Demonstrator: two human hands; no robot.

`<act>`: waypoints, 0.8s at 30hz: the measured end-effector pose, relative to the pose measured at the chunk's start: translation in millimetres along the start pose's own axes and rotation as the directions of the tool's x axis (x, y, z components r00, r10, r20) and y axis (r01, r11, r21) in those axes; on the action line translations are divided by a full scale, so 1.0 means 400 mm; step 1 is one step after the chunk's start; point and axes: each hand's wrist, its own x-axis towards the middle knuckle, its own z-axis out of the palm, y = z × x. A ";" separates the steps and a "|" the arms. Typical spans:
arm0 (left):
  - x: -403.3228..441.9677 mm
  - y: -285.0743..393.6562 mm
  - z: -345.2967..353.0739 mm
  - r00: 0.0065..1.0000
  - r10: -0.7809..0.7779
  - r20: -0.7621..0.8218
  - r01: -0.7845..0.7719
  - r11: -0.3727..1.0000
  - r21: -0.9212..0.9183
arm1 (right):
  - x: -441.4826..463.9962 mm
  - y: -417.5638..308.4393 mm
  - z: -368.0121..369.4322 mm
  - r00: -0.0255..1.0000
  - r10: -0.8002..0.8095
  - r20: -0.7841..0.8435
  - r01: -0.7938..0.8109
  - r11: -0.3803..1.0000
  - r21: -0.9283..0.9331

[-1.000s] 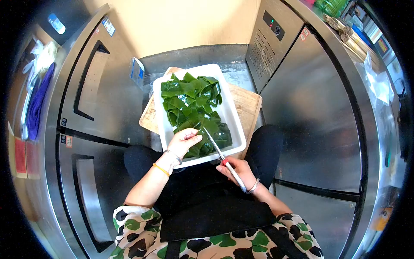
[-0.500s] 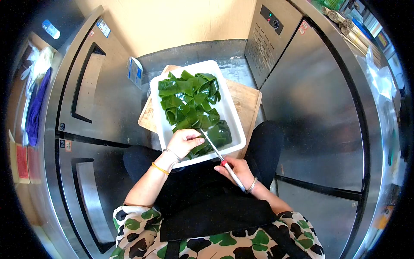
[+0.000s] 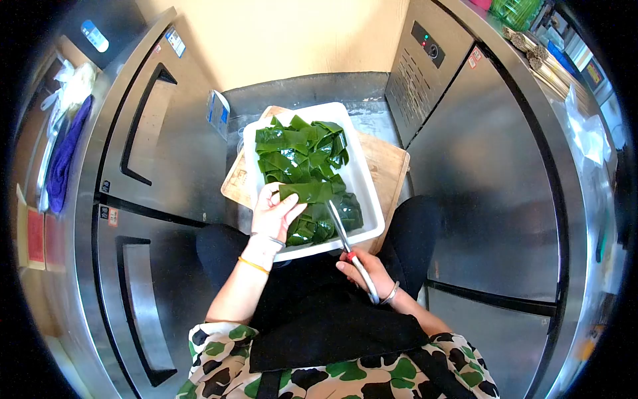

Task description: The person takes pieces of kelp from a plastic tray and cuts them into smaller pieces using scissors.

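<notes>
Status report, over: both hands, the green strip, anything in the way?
Left hand pinching green strip over white tray. Right hand holding scissors, tips at strip's right end. Green pieces in tray; no obstruction seen around scissors.

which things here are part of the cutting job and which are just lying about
Part of the job:
- scissors in the right hand
- green strip held by the left hand
- green pieces in the white tray
- wooden board beneath the tray

Apparently just lying about:
- purple cloth
- bundled sticks
- crumpled plastic
</notes>
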 end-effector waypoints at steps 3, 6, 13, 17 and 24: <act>-0.029 -0.017 0.042 0.992 -0.093 -0.090 0.098 0.994 0.045 | 0.004 -0.026 0.016 0.998 -0.062 -0.007 0.062 0.998 -0.021; -0.053 -0.027 0.083 0.979 -0.169 -0.112 0.178 0.981 0.074 | 0.014 -0.045 0.023 1.000 -0.019 0.005 0.019 1.000 -0.015; -0.122 0.031 0.170 0.945 -0.253 -0.205 0.249 0.967 -0.045 | 0.017 -0.059 0.026 1.000 -0.002 -0.029 0.002 1.000 -0.023; -0.131 0.034 0.176 0.936 -0.267 -0.230 0.277 0.961 0.011 | 0.010 -0.045 0.027 0.998 -0.025 -0.061 0.018 0.994 -0.106; -0.127 0.003 0.140 0.940 -0.283 -0.190 0.303 0.949 0.083 | 0.003 0.010 0.018 0.988 -0.118 -0.103 0.089 0.963 -0.253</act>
